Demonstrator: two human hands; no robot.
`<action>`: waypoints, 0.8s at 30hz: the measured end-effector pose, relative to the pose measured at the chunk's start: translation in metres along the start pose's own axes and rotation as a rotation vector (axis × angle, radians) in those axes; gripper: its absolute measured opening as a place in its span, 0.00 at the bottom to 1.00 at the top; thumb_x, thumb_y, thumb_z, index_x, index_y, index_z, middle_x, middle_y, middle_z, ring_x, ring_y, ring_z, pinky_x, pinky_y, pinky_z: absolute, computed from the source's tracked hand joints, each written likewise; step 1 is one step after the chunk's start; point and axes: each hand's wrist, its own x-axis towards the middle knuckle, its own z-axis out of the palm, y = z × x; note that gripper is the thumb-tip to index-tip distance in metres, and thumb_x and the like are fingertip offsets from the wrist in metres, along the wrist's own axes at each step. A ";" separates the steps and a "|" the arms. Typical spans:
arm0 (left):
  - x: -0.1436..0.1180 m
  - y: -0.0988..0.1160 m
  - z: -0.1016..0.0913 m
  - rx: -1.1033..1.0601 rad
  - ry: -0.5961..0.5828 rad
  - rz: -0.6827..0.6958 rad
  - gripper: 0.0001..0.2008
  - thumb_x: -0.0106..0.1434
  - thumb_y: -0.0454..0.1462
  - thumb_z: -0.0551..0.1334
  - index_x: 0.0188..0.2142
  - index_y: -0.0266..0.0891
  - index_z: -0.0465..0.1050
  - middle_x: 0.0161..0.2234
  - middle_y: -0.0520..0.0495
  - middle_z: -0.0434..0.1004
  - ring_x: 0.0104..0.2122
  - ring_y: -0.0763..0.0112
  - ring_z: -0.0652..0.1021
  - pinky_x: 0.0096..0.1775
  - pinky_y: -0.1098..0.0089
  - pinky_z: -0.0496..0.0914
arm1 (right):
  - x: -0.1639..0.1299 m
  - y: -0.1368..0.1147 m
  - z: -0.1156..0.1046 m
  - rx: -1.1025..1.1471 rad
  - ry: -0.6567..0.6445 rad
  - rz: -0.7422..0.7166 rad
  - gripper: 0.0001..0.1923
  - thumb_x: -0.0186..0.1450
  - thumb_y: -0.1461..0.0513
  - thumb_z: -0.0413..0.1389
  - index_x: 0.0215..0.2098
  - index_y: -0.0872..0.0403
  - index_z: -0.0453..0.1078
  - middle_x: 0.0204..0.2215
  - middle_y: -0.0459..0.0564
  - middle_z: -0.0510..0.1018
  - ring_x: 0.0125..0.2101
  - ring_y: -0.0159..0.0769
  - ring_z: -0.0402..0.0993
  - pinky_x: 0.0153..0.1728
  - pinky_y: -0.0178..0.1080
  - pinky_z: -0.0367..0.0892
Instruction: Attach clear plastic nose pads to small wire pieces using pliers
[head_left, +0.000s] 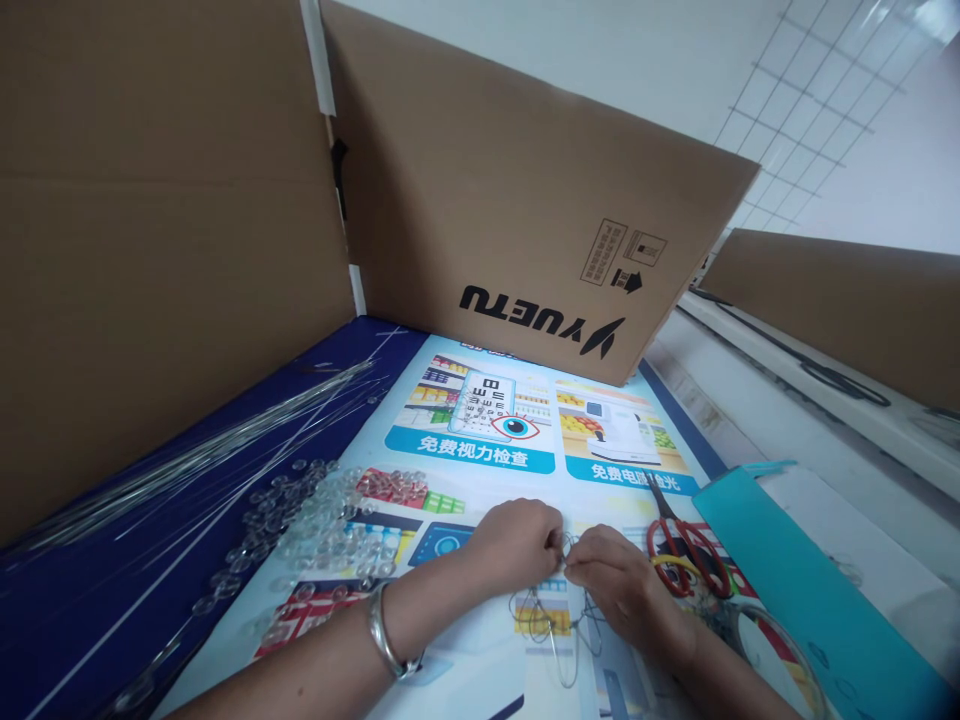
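Note:
My left hand (520, 543), with a silver bangle (384, 630) on its wrist, is closed with its fingertips pinched together. Facing it, my right hand (626, 585) is also closed in a pinch, the two hands nearly touching. Between them they hold a thin, looped wire (553, 628), whose tangled loops hang below onto the printed sheet. The exact spot of the grip is partly hidden by the fingers. Left of my left hand lies a spread pile of clear round beads (330, 515). Beside my right hand rest red-handled scissors (686, 555).
Cardboard panels (510, 190) stand at the back and left. Long clear strands (225, 435) lie along the blue surface (142, 590). A round clear object (784, 645), perhaps a tape roll, a yellow ring (675, 575) and a turquoise box (810, 590) are at the right.

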 end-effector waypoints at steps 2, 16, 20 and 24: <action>0.000 -0.001 0.000 -0.007 0.005 0.009 0.08 0.51 0.36 0.58 0.30 0.44 0.74 0.31 0.51 0.78 0.31 0.65 0.75 0.29 0.71 0.63 | 0.000 0.000 0.000 0.003 0.001 0.002 0.09 0.63 0.70 0.49 0.37 0.54 0.67 0.34 0.53 0.74 0.36 0.36 0.66 0.35 0.40 0.65; 0.000 -0.009 -0.008 -0.133 -0.024 0.112 0.08 0.51 0.33 0.56 0.28 0.41 0.74 0.28 0.53 0.78 0.28 0.71 0.73 0.26 0.75 0.61 | -0.003 0.005 0.006 -0.013 0.045 0.007 0.08 0.63 0.70 0.49 0.37 0.54 0.67 0.34 0.53 0.73 0.35 0.36 0.66 0.33 0.40 0.65; -0.001 -0.008 -0.011 -0.151 -0.042 0.125 0.07 0.51 0.33 0.57 0.28 0.41 0.74 0.28 0.54 0.77 0.28 0.72 0.74 0.27 0.76 0.62 | -0.003 0.005 0.005 -0.022 0.047 0.029 0.08 0.63 0.70 0.48 0.37 0.54 0.67 0.33 0.53 0.73 0.34 0.36 0.66 0.33 0.39 0.66; -0.001 -0.006 -0.012 -0.157 -0.050 0.109 0.07 0.51 0.34 0.57 0.28 0.41 0.74 0.28 0.53 0.77 0.29 0.71 0.74 0.28 0.75 0.62 | -0.004 0.004 0.004 -0.020 0.042 0.026 0.08 0.63 0.70 0.49 0.36 0.54 0.67 0.33 0.52 0.73 0.34 0.36 0.66 0.33 0.39 0.65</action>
